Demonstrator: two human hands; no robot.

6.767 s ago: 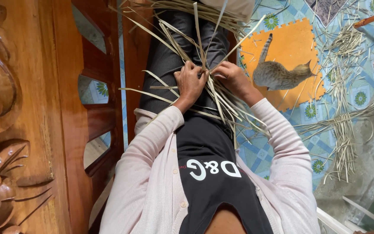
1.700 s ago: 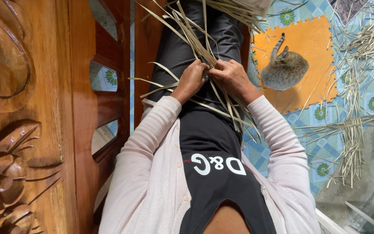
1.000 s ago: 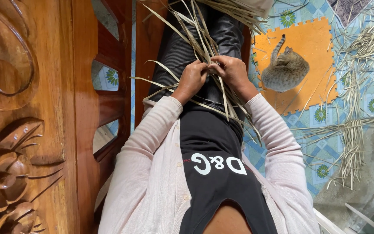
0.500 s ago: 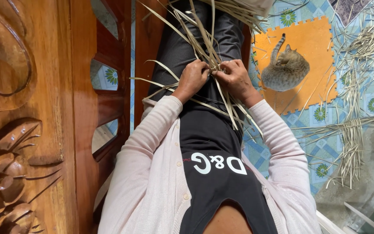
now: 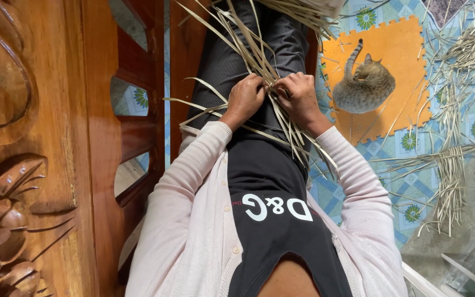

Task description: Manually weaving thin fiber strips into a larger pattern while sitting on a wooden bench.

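My left hand (image 5: 244, 98) and right hand (image 5: 299, 94) are closed side by side, both pinching the dry straw strips (image 5: 259, 58) on my lap (loose ends fan out far and near). A cat (image 5: 365, 85) sits on the orange mat (image 5: 399, 41) to the right.

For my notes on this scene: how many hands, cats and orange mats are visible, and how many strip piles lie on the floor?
Hands: 2, left hand and right hand, both on the strips
Cats: 1, cat
Orange mats: 1, mat
Floor piles: 2, upper pile and lower pile
Total: 6
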